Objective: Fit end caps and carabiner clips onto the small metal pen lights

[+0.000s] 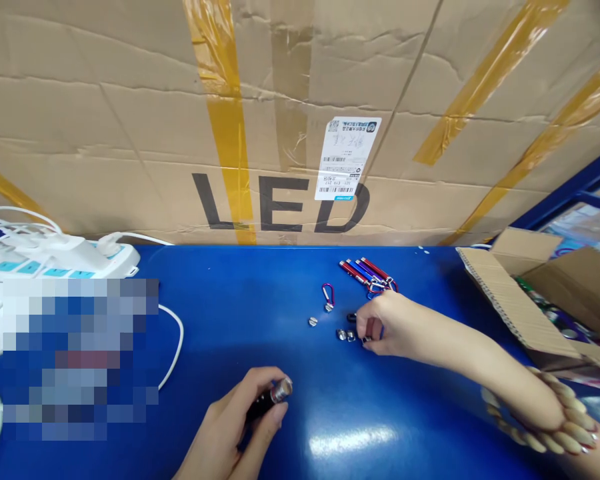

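Note:
Low in the middle, my left hand (245, 423) is closed around a small black flashlight tube (263, 404), its silver end (282, 389) pointing up and right. My right hand (386, 323) reaches in from the right with thumb and fingers pinched at the table top. A small dark piece shows at its fingertips, mostly hidden. Beside them lie two small black-and-silver caps (346, 335) and a black clip (351, 318). Farther left are a loose silver cap (313, 321) and a dark red carabiner (328, 295) with a silver cap attached.
Several red and blue keychain flashlights (364, 272) lie beyond my right hand. An open cardboard box (525, 313) of mixed items stands at right. White power strips (55, 260) and cables occupy the left, beside a blurred patch. A large LED carton (280, 133) backs the blue table (220, 307).

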The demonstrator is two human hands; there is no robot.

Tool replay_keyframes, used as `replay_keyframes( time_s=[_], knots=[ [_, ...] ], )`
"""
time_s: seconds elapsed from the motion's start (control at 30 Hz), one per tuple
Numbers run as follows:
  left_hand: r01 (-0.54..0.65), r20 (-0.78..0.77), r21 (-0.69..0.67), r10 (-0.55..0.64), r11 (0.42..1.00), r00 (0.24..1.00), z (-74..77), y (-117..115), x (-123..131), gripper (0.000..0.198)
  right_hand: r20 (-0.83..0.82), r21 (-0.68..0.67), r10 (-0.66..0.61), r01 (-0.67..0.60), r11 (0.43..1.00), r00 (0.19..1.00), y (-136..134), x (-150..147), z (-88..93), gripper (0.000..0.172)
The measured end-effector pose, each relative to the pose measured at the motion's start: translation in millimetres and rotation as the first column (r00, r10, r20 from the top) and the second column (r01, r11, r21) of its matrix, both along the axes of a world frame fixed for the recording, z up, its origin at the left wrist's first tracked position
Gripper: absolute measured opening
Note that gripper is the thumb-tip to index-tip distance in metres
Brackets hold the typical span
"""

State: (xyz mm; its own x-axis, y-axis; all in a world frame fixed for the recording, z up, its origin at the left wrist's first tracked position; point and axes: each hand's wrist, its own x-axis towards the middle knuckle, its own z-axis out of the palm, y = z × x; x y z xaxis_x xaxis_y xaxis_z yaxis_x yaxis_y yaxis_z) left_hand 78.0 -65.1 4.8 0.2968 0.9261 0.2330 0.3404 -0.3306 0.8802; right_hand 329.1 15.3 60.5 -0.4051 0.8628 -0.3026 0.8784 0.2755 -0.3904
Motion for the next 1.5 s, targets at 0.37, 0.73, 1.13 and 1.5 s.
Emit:
replay_keyframes(
  time_s=[0.37, 0.73, 1.13, 1.5],
  knots=[
    [0.076, -0.03, 0.022, -0.075, 0.997, 0.997, -1.1, 1.4, -1.4, 0.013, -0.454, -0.191, 0.042, -0.143, 0.971, 0.89, -21.7, -18.7, 19.7, 0.019],
    [0.138, -0.06, 0.056, -0.134, 0.989, 0.989, -6.1, 1.9, -3.6, 0.017, -0.712, -0.336, -0.277, 0.033, 0.941, 0.645, -27.6, -54.9, -13.4, 0.015],
    [0.209, -0.05, 0.284, -0.204, 0.936, 0.978, -7.3, 5.5, -4.9, 0.019, -0.707, -0.336, -0.268, 0.023, 0.942, 0.654, -40.1, -61.3, -7.3, 0.015],
    [0.194, -0.122, 0.471, -0.154, 0.86, 0.98, -2.4, -0.5, -6.8, 0.028, -0.718, -0.261, -0.232, 0.055, 0.964, 0.656, -49.3, -65.9, -9.3, 0.019]
  ],
)
